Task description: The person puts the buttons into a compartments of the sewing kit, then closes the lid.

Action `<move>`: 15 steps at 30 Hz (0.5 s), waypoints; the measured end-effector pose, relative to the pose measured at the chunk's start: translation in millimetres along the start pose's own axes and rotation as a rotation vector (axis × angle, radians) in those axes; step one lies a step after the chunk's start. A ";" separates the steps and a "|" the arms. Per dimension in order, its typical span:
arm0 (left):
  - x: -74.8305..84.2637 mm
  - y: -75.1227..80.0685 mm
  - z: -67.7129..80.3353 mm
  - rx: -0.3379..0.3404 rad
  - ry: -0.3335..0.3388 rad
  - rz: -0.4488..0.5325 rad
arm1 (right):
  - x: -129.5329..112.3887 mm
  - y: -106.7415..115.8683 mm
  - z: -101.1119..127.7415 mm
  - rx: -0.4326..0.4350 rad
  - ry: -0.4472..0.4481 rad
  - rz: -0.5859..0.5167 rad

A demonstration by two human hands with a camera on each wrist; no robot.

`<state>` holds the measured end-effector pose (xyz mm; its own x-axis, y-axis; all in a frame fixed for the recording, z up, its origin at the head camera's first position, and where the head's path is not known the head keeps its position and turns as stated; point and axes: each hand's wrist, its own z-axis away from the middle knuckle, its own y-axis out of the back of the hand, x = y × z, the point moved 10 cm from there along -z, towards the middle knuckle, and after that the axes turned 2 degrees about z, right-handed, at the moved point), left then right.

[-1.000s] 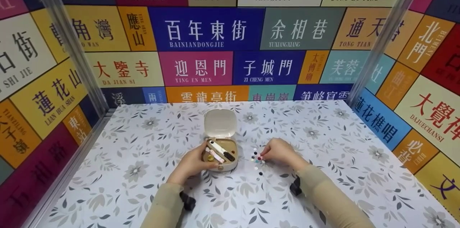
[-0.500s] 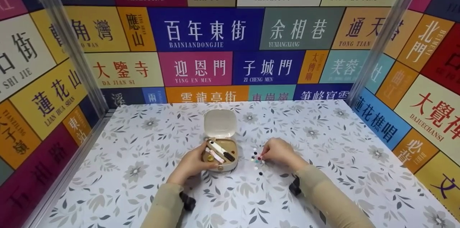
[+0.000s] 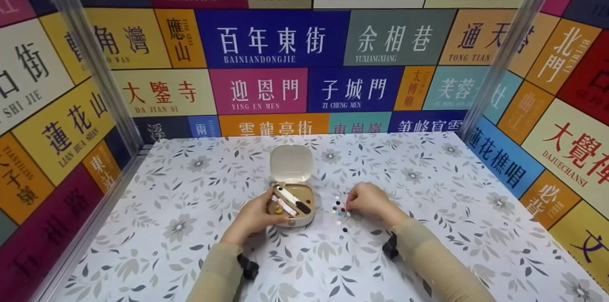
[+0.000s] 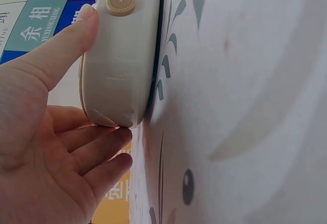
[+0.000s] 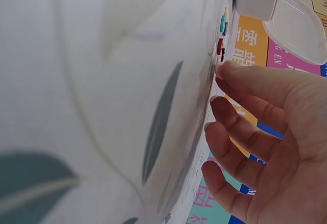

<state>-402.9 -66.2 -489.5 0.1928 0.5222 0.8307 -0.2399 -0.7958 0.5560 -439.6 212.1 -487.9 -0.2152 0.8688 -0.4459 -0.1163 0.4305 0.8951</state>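
Observation:
A small beige box point(image 3: 304, 220) stands open on the flowered tabletop point(image 3: 190, 245), its lid point(image 3: 291, 163) tipped up at the back. Inside lie a white-and-black tool and small sewing bits. My left hand point(image 3: 256, 215) grips the box's left side. In the left wrist view the thumb point(image 4: 66, 35) lies on one wall of the box point(image 4: 122, 55) and the fingers point(image 4: 102, 142) on the other. My right hand point(image 3: 365, 200) rests its fingertips point(image 5: 225, 73) on the table by a cluster of several tiny coloured buttons point(image 3: 339, 211), which also show as the buttons point(image 5: 222, 27) in the right wrist view.
Walls covered in colourful sign panels point(image 3: 271, 38) enclose the table on three sides, with metal posts point(image 3: 90, 54) at the back corners. The box's rounded lid point(image 5: 301, 24) shows just past the buttons in the right wrist view.

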 end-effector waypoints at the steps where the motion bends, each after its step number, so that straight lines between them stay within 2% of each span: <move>1: -0.2 -0.5 -0.3 -0.001 0.002 0.001 | 0.6 0.1 0.1 0.002 -0.004 -0.004; 10: -1.3 -1.6 -1.2 -0.001 0.011 -0.015 | -2.7 4.1 0.9 0.007 0.008 -0.043; 15: -1.5 -1.3 -0.3 0.003 0.023 0.007 | -3.9 7.9 2.4 0.017 0.012 -0.073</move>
<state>-403.1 -65.9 -491.5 0.1691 0.5234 0.8351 -0.2387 -0.8003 0.5500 -437.3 212.7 -479.1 -0.2187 0.8322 -0.5096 -0.1155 0.4965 0.8603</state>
